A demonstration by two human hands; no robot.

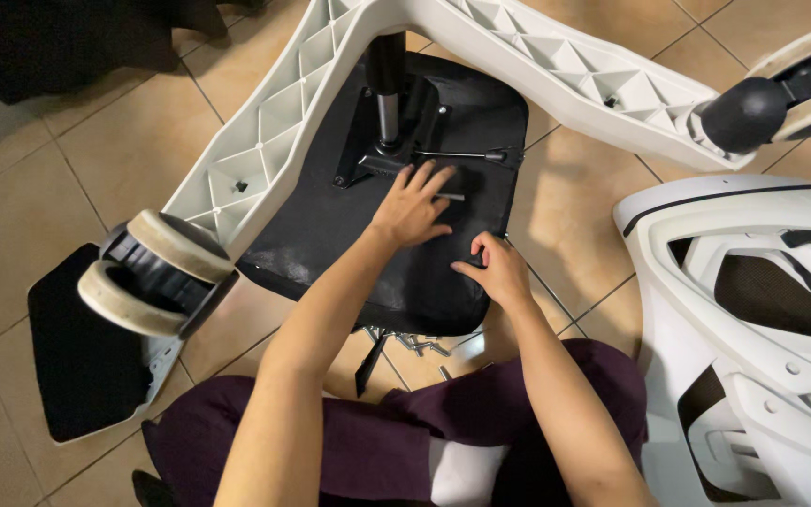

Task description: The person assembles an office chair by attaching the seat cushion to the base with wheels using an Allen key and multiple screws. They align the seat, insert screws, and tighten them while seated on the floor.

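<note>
One upturned office-chair seat (330,225) lay on the tiled floor (39,169) right in front of the seated person, its black underside facing up, roughly square with rounded corners and a dull sheen. Bolted near its far edge was a single black metal mechanism plate (377,141), with one gas-lift column (386,89) rising from it toward the white star base (537,56) that arched over the seat. I counted two of that base's ribbed arms in view, each ending in a twin-wheel caster: one at the near left (157,272), cream and black, and one at the far right (781,89). One white chair backrest (743,319) with open slots lay well apart to the right, and one flat black panel (77,347) rested on the floor at the left. One thin adjustment lever (462,156) stuck out sideways from the mechanism. The left hand (412,208) lay flat on the seat's underside just beside the plate, fingers spread and loosely extended, gripping nothing that I could make out. The right hand (492,269) sat at the seat's near right edge, fingers curled inward; whether they pinched anything small I could not tell. Several loose screws (420,344) lay on the floor just under the seat's near edge, too jumbled to count.
</note>
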